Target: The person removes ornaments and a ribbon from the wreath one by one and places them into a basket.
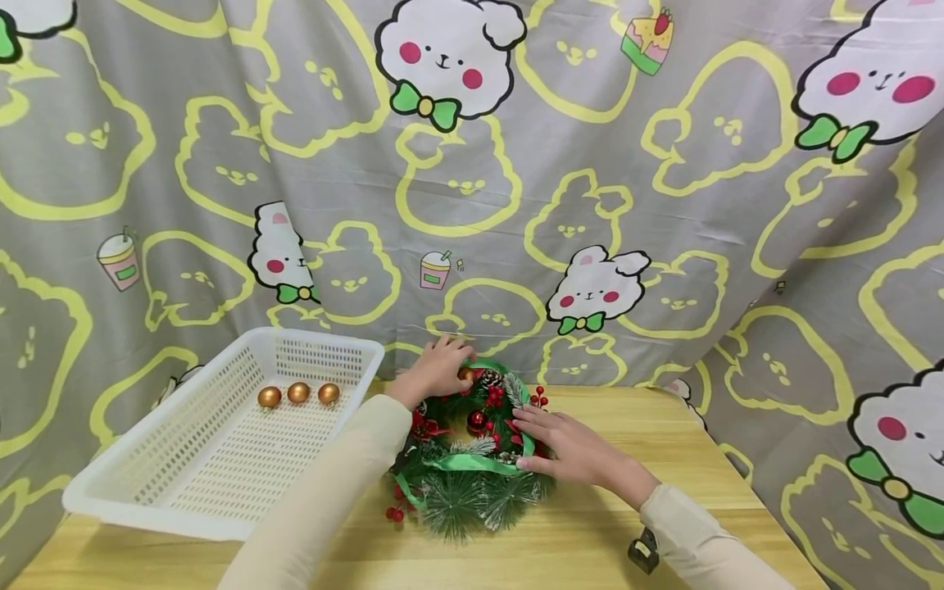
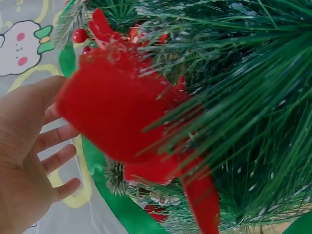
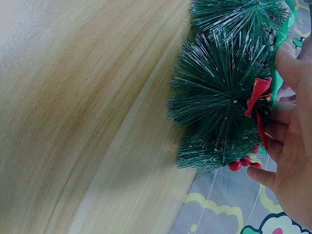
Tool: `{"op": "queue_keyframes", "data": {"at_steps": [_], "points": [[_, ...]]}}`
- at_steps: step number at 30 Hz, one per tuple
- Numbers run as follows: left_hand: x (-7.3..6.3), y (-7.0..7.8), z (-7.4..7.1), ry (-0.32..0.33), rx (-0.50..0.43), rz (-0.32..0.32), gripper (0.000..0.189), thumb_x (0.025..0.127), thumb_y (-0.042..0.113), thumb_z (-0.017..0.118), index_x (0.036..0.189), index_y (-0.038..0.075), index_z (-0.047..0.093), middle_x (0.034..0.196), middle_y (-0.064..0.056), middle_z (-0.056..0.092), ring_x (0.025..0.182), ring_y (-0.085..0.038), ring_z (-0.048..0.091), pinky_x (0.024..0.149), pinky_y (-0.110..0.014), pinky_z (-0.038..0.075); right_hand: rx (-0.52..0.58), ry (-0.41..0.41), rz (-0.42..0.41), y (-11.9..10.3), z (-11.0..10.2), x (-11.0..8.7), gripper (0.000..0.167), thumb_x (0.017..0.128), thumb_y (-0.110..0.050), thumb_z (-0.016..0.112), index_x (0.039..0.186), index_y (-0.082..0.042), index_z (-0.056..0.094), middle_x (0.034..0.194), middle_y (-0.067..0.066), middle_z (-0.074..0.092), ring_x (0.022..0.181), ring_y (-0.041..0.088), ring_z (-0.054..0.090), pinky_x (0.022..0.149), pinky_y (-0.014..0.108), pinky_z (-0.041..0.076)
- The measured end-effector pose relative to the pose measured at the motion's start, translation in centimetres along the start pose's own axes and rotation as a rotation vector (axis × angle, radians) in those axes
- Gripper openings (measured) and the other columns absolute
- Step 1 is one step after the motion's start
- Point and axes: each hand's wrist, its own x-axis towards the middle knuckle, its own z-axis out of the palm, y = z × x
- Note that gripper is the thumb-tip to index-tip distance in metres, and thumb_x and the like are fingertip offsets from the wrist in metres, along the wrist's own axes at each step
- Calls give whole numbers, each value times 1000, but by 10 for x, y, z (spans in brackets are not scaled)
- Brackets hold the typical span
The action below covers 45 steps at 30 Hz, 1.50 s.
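Observation:
A green Christmas wreath (image 1: 457, 500) with pine cones, red berries and red bows lies on the table. A shiny green ribbon (image 1: 472, 464) loops around its upper side. My left hand (image 1: 437, 370) is at the wreath's far left, close to a gold ball (image 1: 466, 374); in the left wrist view its fingers are spread beside a red fabric bow (image 2: 117, 107). On the other side, my right hand (image 1: 568, 447) rests against the wreath's right edge, fingers extended. Its thumb (image 3: 287, 63) touches the ribbon in the right wrist view.
A white perforated plastic basket (image 1: 221, 528) stands on the left of the wooden table (image 1: 664, 434), with three gold balls (image 1: 298, 393) in it. A small black device (image 1: 643, 553) is beside the right sleeve. A patterned grey curtain (image 1: 472, 213) hangs behind the table.

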Motion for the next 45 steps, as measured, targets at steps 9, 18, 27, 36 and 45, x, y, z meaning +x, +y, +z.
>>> {"op": "queue_keyframes", "data": {"at_steps": [9,18,27,36,45], "points": [[3,-1,5,-19,36,-19,38,95,33,73,127,15,64,134,-8,55,126,-35,45,106,-59,36,1,0,-1,1,0,1,74,100,-59,52,152,-7,47,162,12,40,152,35,35,117,59,34],[5,-4,11,-8,71,-20,35,95,31,73,127,17,65,140,-10,55,123,-35,47,104,-58,38,6,2,0,1,1,1,74,100,-60,51,152,-7,47,162,12,39,152,35,34,117,59,33],[6,-4,12,-6,103,-20,31,98,31,70,125,18,65,129,-6,58,118,-32,48,102,-54,40,8,12,-1,1,0,1,75,100,-61,51,152,-8,47,162,11,40,152,35,34,118,59,32],[4,-2,6,15,81,-3,30,97,31,70,122,15,65,125,-6,62,112,-30,50,97,-52,41,6,16,-7,2,1,0,73,100,-58,53,152,-7,48,162,12,41,151,35,35,117,60,33],[3,-5,-8,-24,-37,-51,31,99,33,68,124,15,65,129,-4,66,129,-31,49,109,-54,35,0,5,-7,1,0,1,73,100,-59,52,152,-8,47,162,12,40,151,35,35,117,59,34]]}}
